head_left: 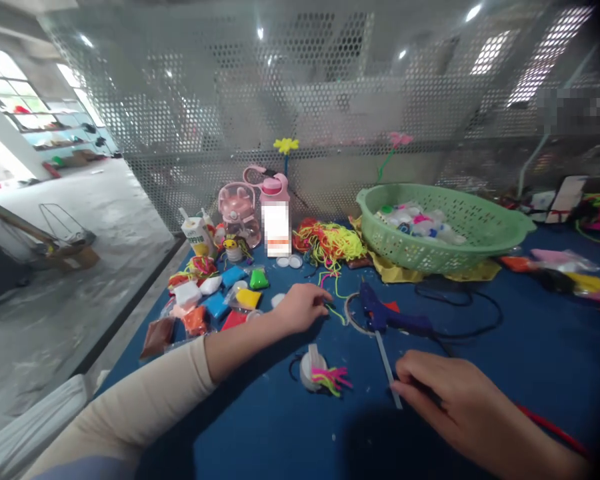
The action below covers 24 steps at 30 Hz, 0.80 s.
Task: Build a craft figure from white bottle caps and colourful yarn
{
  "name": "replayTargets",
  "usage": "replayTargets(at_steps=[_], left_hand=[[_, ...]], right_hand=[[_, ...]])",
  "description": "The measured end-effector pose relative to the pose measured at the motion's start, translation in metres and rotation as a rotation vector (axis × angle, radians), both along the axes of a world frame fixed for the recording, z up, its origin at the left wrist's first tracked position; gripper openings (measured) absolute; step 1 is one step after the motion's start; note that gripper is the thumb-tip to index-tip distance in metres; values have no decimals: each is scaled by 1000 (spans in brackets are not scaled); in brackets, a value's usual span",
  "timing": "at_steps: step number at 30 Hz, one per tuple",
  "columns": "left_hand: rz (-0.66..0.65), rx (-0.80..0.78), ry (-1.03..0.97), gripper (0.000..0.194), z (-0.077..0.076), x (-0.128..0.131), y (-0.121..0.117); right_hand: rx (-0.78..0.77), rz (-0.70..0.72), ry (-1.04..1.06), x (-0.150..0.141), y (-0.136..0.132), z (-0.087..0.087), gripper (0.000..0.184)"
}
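Observation:
My left hand (303, 308) reaches over the middle of the table, its fingers curled closed at the end of a light-green yarn strand (336, 315). On the right, my right hand (443, 393) has thumb and forefinger closed at a clear glue stick (384, 353). That stick runs out of the back of a dark-blue glue gun (375, 308), which lies on the table by a ring-shaped roll (351, 312). Between my hands sits a small whitish round piece (313, 370) with a dark loop at its side and pink and yellow-green yarn ends (334, 379) across it.
Colourful clay packets (215, 307) lie left. A green basket (445, 227) of plastic pieces stands at back right, beside a yarn heap (333, 241). Pink bottles (240, 213) and a drink cup (199, 237) stand behind. A black cord (500, 313) loops rightward. Perforated metal (310, 113) backs the table.

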State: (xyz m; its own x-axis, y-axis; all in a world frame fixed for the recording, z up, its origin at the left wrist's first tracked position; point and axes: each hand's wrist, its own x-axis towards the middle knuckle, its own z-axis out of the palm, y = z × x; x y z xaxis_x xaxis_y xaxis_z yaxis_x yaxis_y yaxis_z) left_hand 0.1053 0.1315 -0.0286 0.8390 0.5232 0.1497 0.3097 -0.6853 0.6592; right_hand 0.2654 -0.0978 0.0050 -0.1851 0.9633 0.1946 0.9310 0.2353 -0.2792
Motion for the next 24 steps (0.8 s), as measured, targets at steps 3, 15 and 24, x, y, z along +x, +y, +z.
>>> replayTargets(at_steps=[3, 15, 24], left_hand=[[-95, 123, 93, 19, -2, 16, 9], [-111, 274, 169, 18, -18, 24, 1], [-19, 283, 33, 20, 57, -13, -20]], right_hand=[[-24, 5, -7, 2, 5, -3, 21], [-124, -55, 131, -7, 10, -8, 16], [115, -357, 485, -23, 18, 9, 22]])
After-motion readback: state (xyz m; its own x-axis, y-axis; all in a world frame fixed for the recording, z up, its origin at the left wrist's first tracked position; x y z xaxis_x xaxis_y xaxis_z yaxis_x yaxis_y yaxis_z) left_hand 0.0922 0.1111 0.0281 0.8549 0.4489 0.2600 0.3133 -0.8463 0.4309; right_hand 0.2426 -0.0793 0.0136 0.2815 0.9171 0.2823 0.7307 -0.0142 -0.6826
